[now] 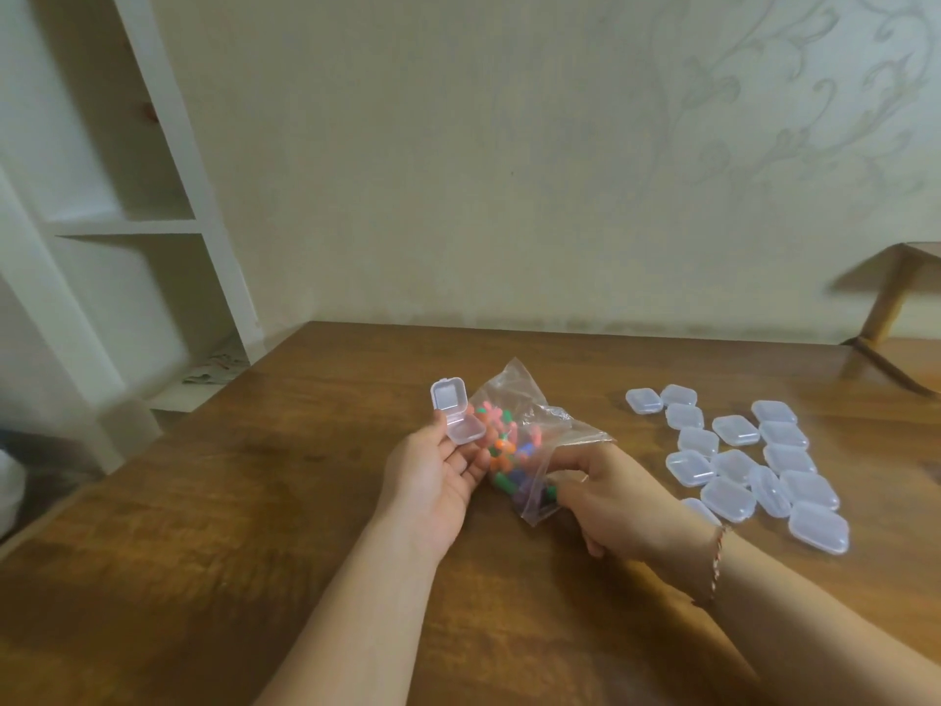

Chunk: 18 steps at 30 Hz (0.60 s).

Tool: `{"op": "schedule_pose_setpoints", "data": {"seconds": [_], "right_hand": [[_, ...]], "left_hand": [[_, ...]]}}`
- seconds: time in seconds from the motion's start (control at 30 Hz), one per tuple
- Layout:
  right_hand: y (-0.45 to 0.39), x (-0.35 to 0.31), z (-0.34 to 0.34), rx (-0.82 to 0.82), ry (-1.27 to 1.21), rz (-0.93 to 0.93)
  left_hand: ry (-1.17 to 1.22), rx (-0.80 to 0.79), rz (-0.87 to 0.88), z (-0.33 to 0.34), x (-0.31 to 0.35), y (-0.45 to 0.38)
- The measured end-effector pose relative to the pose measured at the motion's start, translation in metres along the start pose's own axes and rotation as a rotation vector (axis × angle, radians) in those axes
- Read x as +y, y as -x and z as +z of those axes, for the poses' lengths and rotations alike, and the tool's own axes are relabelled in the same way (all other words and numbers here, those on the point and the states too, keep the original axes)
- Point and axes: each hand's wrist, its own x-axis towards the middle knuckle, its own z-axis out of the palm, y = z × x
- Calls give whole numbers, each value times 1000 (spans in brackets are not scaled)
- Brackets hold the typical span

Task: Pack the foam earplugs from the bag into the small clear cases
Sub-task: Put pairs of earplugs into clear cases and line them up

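A clear plastic bag point(524, 400) full of coloured foam earplugs point(501, 435) lies in the middle of the wooden table point(254, 476). My left hand point(438, 481), palm up, holds a small clear case point(458, 417) at its fingertips, lid hinged open and standing up, right beside the bag's left side. My right hand point(621, 501) is at the bag's near opening, its fingers curled and pinching a green earplug point(550, 494) through or at the bag's mouth. Part of the bag drapes over that hand.
Several shut clear cases point(738, 461) lie in a loose cluster on the table to the right of my right hand. A white shelf unit point(127, 221) stands at the left, and a wooden stand point(891, 298) at the far right by the wall.
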Motion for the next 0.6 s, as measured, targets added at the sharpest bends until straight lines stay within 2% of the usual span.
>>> {"op": "schedule_pose_setpoints", "data": {"seconds": [0.17,0.33,0.43,0.6], "right_hand": [[2,-8,2,-28,184,-65],[11,-6,-1,106,282,-143],[19,-3,-19,219,292,-201],[29,-10,-43,282,226,-386]], "left_hand": [[-40,5,16,3,-2,5],[-55,-15,53,3,-1,6],[-73,-88,91,3,-3,6],[-76,-264,66,6,-11,16]]}}
